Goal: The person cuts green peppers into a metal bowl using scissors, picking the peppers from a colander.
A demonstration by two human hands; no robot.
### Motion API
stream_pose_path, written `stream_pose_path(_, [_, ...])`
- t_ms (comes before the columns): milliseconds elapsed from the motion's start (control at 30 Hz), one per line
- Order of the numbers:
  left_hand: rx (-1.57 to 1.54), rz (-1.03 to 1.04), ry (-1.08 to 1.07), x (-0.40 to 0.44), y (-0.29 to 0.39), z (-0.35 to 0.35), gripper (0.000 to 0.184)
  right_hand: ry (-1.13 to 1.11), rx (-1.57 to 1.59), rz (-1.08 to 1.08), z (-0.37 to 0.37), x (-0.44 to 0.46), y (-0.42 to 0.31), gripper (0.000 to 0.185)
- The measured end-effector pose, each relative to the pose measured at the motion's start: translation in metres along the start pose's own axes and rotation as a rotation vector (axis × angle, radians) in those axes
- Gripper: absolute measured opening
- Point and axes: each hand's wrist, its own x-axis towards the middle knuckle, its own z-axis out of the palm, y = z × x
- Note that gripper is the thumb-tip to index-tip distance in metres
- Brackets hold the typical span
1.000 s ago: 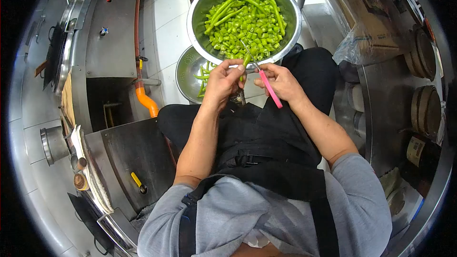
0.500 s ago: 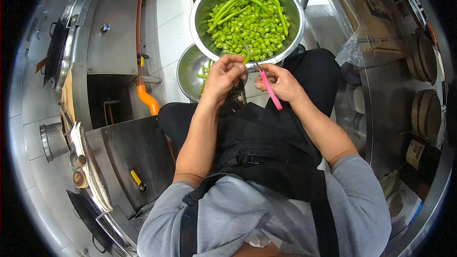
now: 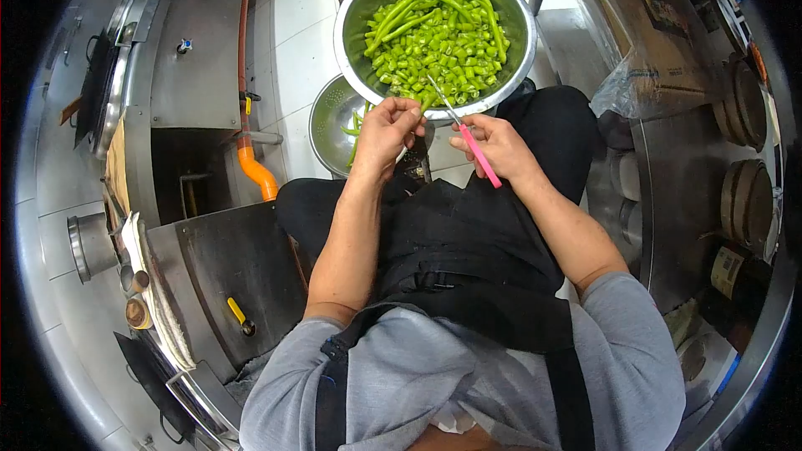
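My left hand (image 3: 391,129) is closed around a green bean (image 3: 428,103), whose end pokes out past the fingertips. In my right hand (image 3: 494,145) is a small knife (image 3: 475,153) with a straight pink handle. Its thin blade points up and left, over the near rim of a large steel bowl (image 3: 343,43) and just right of the bean. Cut bean pieces (image 3: 451,58) fill much of that bowl, with several long whole beans (image 3: 478,2) lying on top. Below and left sits a perforated steel colander (image 3: 324,121) with some whole beans, partly hidden by the bowl and my left hand.
To the left stands a steel kitchen unit (image 3: 196,50) with an orange pipe (image 3: 255,169) and a yellow-handled valve (image 3: 241,315). A cardboard box (image 3: 660,33) in clear plastic is on the right, near a steel shelf with stacked round items (image 3: 746,205). White tiles (image 3: 301,54) cover the floor.
The knife has shifted slightly right and away from the left fingers, its blade now showing more fully. My left hand has moved a little left with the bean.
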Motion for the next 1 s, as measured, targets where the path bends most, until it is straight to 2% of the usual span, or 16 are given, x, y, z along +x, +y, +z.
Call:
stream_pose_path(233, [-0.11, 0.064, 0.105, 0.004, 0.002, -0.009, 0.017, 0.005, -0.002, -0.041, 0.003, 0.004, 0.005, 0.048])
stream_pose_path(333, [-0.152, 0.089, 0.082, 0.005, 0.001, 0.0, 0.015, -0.039, -0.05, -0.118, 0.002, 0.012, 0.023, 0.051])
stream_pose_path(400, [-0.012, 0.052, -0.025, 0.001, 0.0, 0.008, 0.014, -0.028, -0.059, -0.25, 0.004, 0.014, 0.025, 0.05])
stream_pose_path(500, [-0.003, 0.011, -0.031, -0.003, 0.002, 0.02, 0.013, 0.012, 0.024, -0.156, 0.005, 0.004, 0.008, 0.04])
stream_pose_path(700, [-0.028, 0.037, -0.02, -0.001, 0.004, 0.013, 0.014, 0.014, 0.052, -0.07, 0.002, 0.002, -0.001, 0.036])
stream_pose_path(800, [-0.022, 0.046, 0.026, 0.002, 0.004, 0.008, 0.015, 0.012, 0.085, -0.022, 0.0, 0.004, 0.002, 0.044])
stream_pose_path(933, [-0.131, 0.085, 0.088, 0.009, 0.003, 0.002, 0.016, -0.005, 0.05, -0.048, 0.003, 0.007, 0.007, 0.04])
stream_pose_path(1000, [-0.133, 0.094, 0.086, 0.009, 0.004, 0.005, 0.017, -0.049, 0.023, -0.127, 0.004, 0.01, 0.016, 0.042])
